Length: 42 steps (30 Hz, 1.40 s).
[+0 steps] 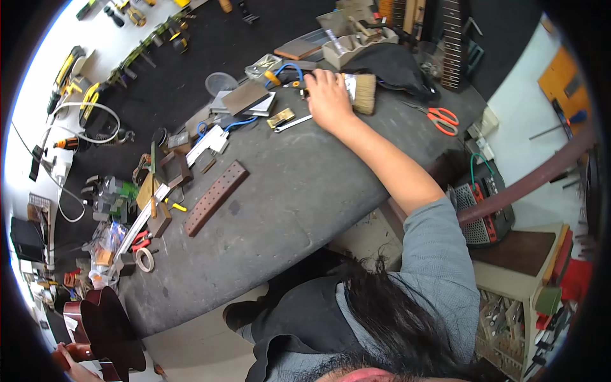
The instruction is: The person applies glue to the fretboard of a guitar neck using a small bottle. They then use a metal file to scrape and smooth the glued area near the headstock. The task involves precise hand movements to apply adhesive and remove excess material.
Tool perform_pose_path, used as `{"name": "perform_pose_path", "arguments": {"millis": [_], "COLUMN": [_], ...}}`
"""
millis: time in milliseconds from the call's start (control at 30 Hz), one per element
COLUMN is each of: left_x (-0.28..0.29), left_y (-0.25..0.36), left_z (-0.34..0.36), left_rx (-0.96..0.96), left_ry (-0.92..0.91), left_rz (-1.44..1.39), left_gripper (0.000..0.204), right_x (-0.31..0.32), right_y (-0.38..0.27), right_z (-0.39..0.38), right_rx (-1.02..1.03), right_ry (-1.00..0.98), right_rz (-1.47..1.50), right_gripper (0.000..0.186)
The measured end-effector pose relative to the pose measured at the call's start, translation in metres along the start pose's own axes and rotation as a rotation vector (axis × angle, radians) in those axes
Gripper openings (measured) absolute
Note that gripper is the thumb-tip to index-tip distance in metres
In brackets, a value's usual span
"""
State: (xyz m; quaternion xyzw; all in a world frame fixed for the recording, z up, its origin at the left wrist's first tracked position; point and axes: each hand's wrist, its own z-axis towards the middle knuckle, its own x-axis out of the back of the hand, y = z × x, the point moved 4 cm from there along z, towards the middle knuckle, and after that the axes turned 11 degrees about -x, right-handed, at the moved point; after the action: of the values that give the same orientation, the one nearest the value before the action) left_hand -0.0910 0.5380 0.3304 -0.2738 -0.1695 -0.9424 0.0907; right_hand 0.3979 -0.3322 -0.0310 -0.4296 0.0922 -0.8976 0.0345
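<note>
My right hand (pixel 330 99) reaches to the far side of the bench, its fingers closed over a wide flat paintbrush (pixel 365 95) with pale bristles pointing right. The hand covers the brush's handle. A wrench (pixel 293 123) and a small gold-coloured packet (pixel 280 118) lie just left of that hand. At the lower left edge, my left hand (pixel 77 367) wraps round the brown neck of a guitar (pixel 108 331). The guitar's dark body stands beside the bench's left end, and part of the instrument is cut off by the picture's rim.
On the grey bench (pixel 273 191) rest a brown strip with holes (pixel 216 197), a tape roll (pixel 145 260) and orange-handled scissors (pixel 442 120). Blocks, cables and tools crowd its far and left sides. A fretboard (pixel 451 44) stands at the back right, and a brown bar (pixel 534 178) slants across the right.
</note>
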Motion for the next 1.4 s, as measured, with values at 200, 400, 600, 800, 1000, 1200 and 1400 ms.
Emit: {"name": "perform_pose_path", "arguments": {"millis": [200, 400, 600, 800, 1000, 1200, 1400], "left_x": [-0.045, -0.103, -0.140, -0.169, -0.206, -0.238, -0.253], "left_y": [0.012, 0.033, 0.165, 0.220, 0.236, 0.255, 0.254], "left_z": [-0.011, -0.067, -0.139, -0.199, -0.252, -0.293, -0.312], "left_rx": [0.046, -0.063, -0.220, -0.316, -0.433, -0.387, -0.376], "left_ry": [0.008, -0.019, -0.145, -0.236, -0.243, -0.317, -0.312], "left_rz": [-0.028, -0.111, 0.045, 0.046, 0.122, 0.042, 0.102], "left_gripper": [0.070, 0.063, 0.047, 0.050, 0.057, 0.049, 0.048], "right_x": [0.006, 0.012, 0.006, 0.047, 0.059, 0.052, 0.039], "right_y": [0.086, 0.112, 0.115, 0.131, 0.193, 0.185, 0.127], "right_z": [-0.008, 0.023, 0.041, 0.089, 0.118, 0.101, 0.069], "right_rx": [-0.045, -0.006, 0.002, -0.163, -0.285, -0.094, 0.056], "right_ry": [-0.214, -0.377, -0.371, -0.139, -0.046, 0.146, -0.012], "right_rz": [-0.065, -0.149, -0.274, -0.027, 0.091, -0.059, -0.082], "right_gripper": [0.060, 0.067, 0.055, 0.038, 0.053, 0.041, 0.032]}}
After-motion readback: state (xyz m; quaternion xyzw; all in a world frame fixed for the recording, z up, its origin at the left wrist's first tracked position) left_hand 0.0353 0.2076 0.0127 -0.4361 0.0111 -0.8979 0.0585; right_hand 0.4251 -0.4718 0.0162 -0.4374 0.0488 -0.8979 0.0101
